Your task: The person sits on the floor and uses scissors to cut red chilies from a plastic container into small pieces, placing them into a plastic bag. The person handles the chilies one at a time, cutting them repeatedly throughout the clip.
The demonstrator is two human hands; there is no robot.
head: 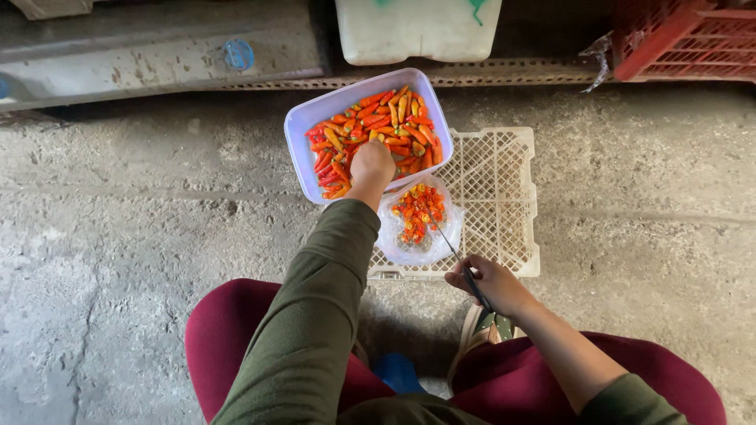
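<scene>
A pale lilac plastic tub full of red and orange chili peppers rests on an upturned white lattice crate. My left hand reaches into the tub, fingers closed among the chilies; whether it grips one is hidden. Just in front of the tub lies a clear plastic bag holding cut chili pieces. My right hand is closed on the handle of a thin-bladed knife, whose tip points toward the bag.
Rough concrete floor lies all around. A white plastic jerrycan stands at the back, a red crate at the back right. My knees in maroon trousers fill the bottom, with a sandal between them.
</scene>
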